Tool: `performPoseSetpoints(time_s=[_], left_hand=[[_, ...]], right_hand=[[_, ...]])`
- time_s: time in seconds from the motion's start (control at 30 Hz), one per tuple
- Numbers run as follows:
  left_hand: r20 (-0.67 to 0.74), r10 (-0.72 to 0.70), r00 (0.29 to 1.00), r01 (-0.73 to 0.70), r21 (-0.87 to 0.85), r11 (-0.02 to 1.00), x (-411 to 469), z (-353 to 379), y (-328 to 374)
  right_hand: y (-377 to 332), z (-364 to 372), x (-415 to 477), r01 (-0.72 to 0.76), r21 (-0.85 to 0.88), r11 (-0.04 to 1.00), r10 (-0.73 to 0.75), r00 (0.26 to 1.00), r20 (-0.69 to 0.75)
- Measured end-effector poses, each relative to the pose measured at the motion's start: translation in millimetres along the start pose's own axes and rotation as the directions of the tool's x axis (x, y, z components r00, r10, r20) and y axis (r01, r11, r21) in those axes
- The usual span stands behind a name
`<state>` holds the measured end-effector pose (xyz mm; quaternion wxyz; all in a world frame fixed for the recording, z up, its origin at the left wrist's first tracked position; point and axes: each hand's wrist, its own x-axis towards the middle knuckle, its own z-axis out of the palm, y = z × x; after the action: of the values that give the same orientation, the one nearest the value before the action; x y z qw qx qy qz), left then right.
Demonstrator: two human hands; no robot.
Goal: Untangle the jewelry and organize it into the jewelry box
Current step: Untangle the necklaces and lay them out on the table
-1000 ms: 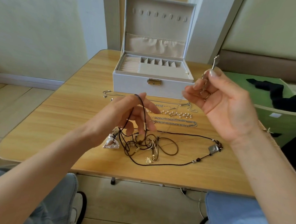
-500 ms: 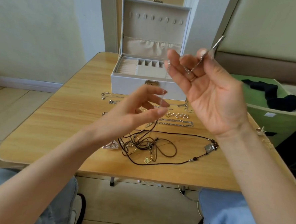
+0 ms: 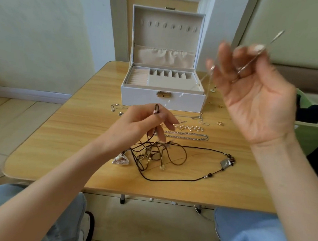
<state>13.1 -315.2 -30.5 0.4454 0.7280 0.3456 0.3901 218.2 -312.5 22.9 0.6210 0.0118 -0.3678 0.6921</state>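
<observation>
We are still untangling: our left hand (image 3: 145, 123) pinches the brown cord (image 3: 171, 154) from the knot near the worktop's (image 3: 60, 133) front edge, our right hand (image 3: 253, 85) grips a thin silver chain (image 3: 208, 86), and next we must gently pull them apart.

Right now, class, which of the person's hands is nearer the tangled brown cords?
Left. The left hand pinches a cord loop directly above the tangled brown cords; the right hand is raised off to the right.

I can read no words, numbers or brand marks anywhere in front of me, not even on my jewelry box (image 3: 162, 100) or its clasp.
</observation>
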Motion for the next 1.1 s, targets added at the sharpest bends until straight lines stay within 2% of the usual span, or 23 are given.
performPoseSetpoints(time_s=[0.2,0.27,0.37,0.47,0.53,0.6,0.7,0.8,0.87,0.97,1.03,1.1], left_hand=[[-0.084,0.060,0.995,-0.068,-0.087,0.994,-2.7,-5.3,4.4],[-0.090,0.059,0.994,-0.069,-0.116,0.991,-3.4,-6.7,7.8],[-0.074,0.023,0.997,-0.030,-0.099,0.995,-3.3,-5.6,9.4],[-0.045,-0.016,0.999,0.016,0.018,1.000,-2.1,-2.6,6.4],[-0.015,-0.005,1.000,0.008,0.230,0.973,-0.3,0.4,3.8],[0.053,0.046,0.998,-0.065,0.451,0.890,3.0,4.4,2.1],[0.130,0.084,0.988,-0.142,0.538,0.831,8.0,9.7,5.9],[0.188,0.049,0.981,-0.149,0.566,0.811,11.3,9.6,4.1],[0.194,0.023,0.981,-0.122,0.515,0.848,11.3,8.3,5.4],[0.127,0.041,0.991,-0.060,0.152,0.987,7.8,2.7,18.9],[0.033,0.072,0.997,-0.071,-0.018,0.997,6.5,-2.6,27.7],[-0.048,0.090,0.995,-0.093,-0.075,0.993,6.8,-6.1,30.7]], right_hand=[[12.5,-5.8,-6.4,-0.070,-0.330,0.941,0.057,0.997,-0.047],[14.1,-7.4,-7.0,-0.071,-0.357,0.932,0.052,0.997,-0.063],[13.2,-8.4,-6.1,-0.039,-0.276,0.960,0.026,0.998,-0.050],[8.9,-5.5,-4.6,0.002,-0.148,0.989,0.000,1.000,0.009],[8.3,-2.3,-3.3,0.000,-0.065,0.998,0.004,0.998,0.058],[10.9,1.1,-1.7,-0.018,-0.003,1.000,0.018,0.995,0.096],[18.3,3.4,0.8,-0.039,-0.008,0.999,0.040,0.993,0.109],[21.1,3.6,2.1,-0.037,-0.016,0.999,0.038,0.996,0.084],[17.1,2.1,1.9,-0.013,-0.016,1.000,0.014,0.999,0.048],[9.1,-4.8,-0.4,0.003,-0.207,0.978,-0.024,0.995,-0.101],[8.1,-11.8,-3.3,-0.062,-0.375,0.925,-0.009,0.983,-0.185],[10.7,-18.3,-7.2,-0.139,-0.491,0.860,0.022,0.971,-0.236]])
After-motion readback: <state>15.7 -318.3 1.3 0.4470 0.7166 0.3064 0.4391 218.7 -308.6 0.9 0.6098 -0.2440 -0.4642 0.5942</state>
